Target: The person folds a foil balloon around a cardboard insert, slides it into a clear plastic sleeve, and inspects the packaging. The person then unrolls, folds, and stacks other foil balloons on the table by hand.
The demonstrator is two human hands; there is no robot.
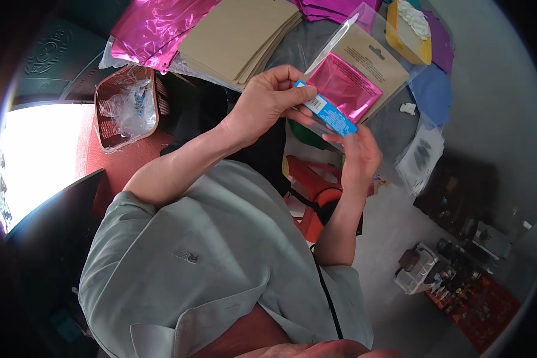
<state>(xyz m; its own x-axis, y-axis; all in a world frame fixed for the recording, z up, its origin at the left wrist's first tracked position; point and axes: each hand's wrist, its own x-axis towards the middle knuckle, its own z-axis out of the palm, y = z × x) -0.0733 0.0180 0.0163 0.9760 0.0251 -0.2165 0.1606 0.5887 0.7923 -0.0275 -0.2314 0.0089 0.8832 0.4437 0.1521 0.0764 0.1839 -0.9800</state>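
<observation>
A clear plastic bag (330, 55) holds a brown backing card (364, 51) with a hang hole and a folded shiny pink foil piece (346, 86). Along its near edge runs a blue label (334, 116) with a white barcode and small print. My left hand (271, 101) is closed on the label's upper end, thumb on top beside the barcode and fingers underneath. At the label's lower end, my right hand (362, 156) pinches the edge with its fingertips. Both hands hold the package tilted over the table's near side.
A stack of brown cards (238, 36) and pink foil sheets (155, 30) lie at the far left. A yellow tray (424, 52) with white material stands far right, near blue sheets (431, 92). A brown basket (104, 113) of plastic scraps sits left on a red seat (122, 164).
</observation>
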